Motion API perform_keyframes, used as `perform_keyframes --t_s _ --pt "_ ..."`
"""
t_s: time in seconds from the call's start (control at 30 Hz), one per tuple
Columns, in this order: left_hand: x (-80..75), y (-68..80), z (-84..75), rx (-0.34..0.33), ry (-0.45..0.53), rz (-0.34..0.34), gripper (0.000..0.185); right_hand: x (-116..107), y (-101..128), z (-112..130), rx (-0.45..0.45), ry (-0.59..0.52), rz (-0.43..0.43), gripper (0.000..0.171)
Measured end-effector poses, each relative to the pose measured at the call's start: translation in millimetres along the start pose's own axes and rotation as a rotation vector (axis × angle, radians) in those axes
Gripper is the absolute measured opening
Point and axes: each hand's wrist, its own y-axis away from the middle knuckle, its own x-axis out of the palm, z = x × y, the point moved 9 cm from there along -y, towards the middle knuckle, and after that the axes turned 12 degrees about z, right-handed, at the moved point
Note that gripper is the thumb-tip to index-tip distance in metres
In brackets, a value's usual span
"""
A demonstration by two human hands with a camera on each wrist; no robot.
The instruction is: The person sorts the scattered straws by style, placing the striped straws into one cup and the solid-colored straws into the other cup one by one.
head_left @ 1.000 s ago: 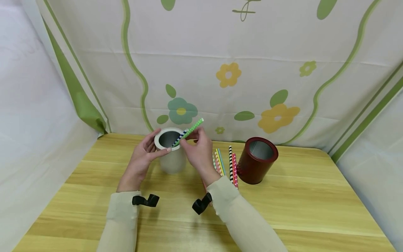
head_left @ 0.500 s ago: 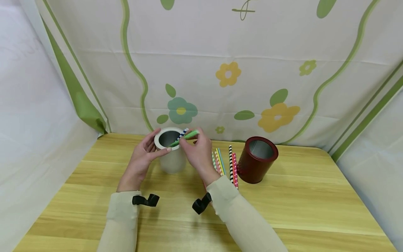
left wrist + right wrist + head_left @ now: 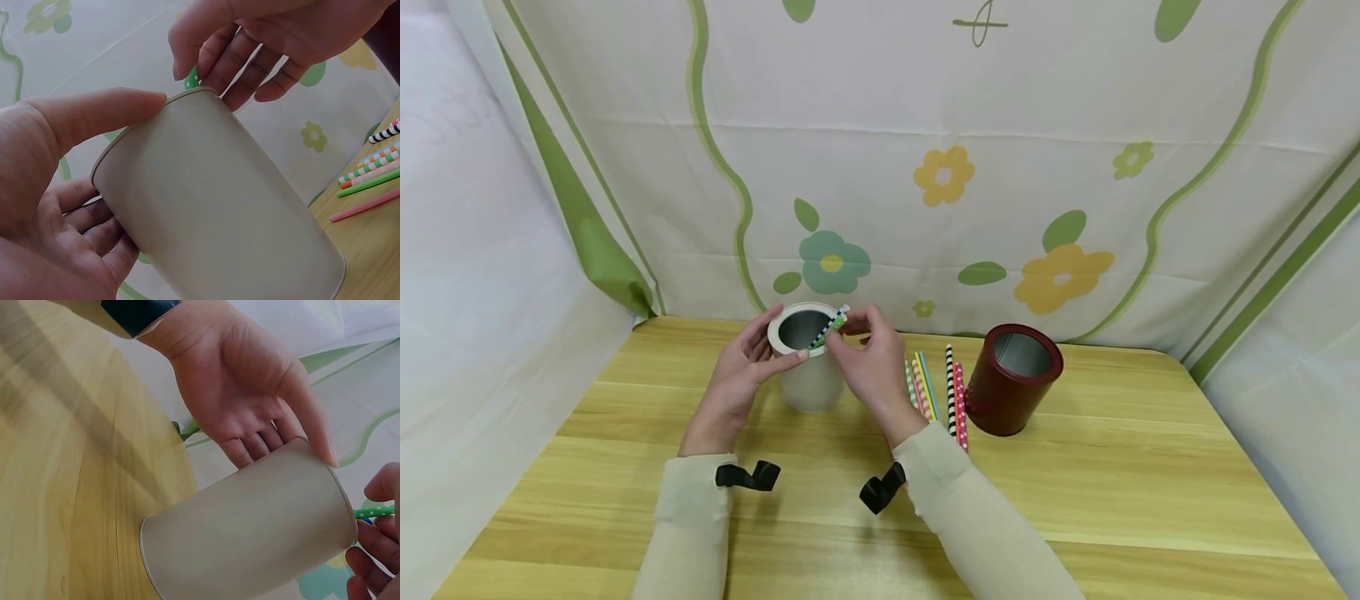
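A cream canister [image 3: 811,387] with an open round mouth stands upright on the table. My left hand [image 3: 736,383] grips it near the top, thumb on the rim and fingers along the far side. At the rim's right, my right hand [image 3: 876,360] pinches a green paper straw with white dots [image 3: 192,79]. Most of that straw is down in the canister, only a short top end showing. A blue-and-white striped straw [image 3: 842,311] leans against the same side of the rim, right beside the green one.
A dark red canister [image 3: 1009,396], also open at the top, stands to the right. Between the two canisters several coloured paper straws [image 3: 951,383] lie on the wooden table [image 3: 1112,500], partly behind my right forearm. A patterned cloth [image 3: 880,167] hangs behind the table.
The green dotted straw has slid down into the cream canister, its long upper end dropping until little shows above the rim. Both hands have stayed nearly in place.
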Motion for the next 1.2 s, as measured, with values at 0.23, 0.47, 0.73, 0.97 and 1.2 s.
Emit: perform_keyframes --t_s 0.23,0.47,0.73,0.97,1.2 --pt "0.0 0.9 -1.0 0.000 0.002 0.006 0.088 -9.1 8.7 -5.6 0.008 -0.080 -0.024 0.024" --pt "-0.1 0.8 -0.9 0.008 0.003 0.007 0.089 -30.3 21.5 -26.0 0.033 -0.142 -0.067 0.020" --pt "-1.3 0.8 -0.7 0.012 0.003 0.002 0.089 -45.0 35.5 -58.8 0.138 -0.164 -0.094 0.015" --pt "-1.5 0.0 -0.5 0.015 0.001 0.002 0.088 -51.5 48.0 -79.9 0.190 -0.204 -0.084 0.015" --pt "-0.2 1.0 -1.4 0.019 0.007 0.004 0.088 -53.4 55.8 -96.3 0.229 -0.236 -0.069 0.014"
